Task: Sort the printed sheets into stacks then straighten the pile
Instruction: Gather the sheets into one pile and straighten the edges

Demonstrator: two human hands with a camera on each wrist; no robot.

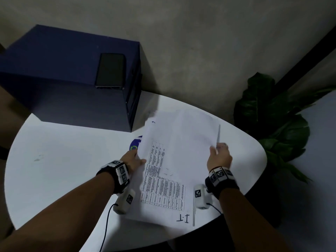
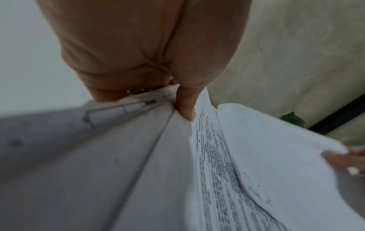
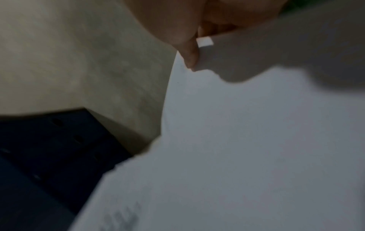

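A pile of printed sheets [image 1: 169, 179] with a dark table of text and a handwritten "I.T" lies on the white round table [image 1: 63, 160]. My left hand [image 1: 133, 160] grips the pile's left edge, thumb on top, seen close in the left wrist view as the thumb [image 2: 185, 106] pressing between sheets [image 2: 217, 171]. My right hand [image 1: 219, 157] pinches the right edge of a blank top sheet [image 1: 192, 131] and holds it lifted above the pile. In the right wrist view the fingertips [image 3: 190, 53] pinch that white sheet [image 3: 237, 140].
A dark blue box [image 1: 72, 79] stands at the table's back left with a black phone [image 1: 111, 70] on top. A blue round sticker [image 1: 135, 143] shows beside the pile. A green plant [image 1: 272, 120] stands beyond the table's right edge.
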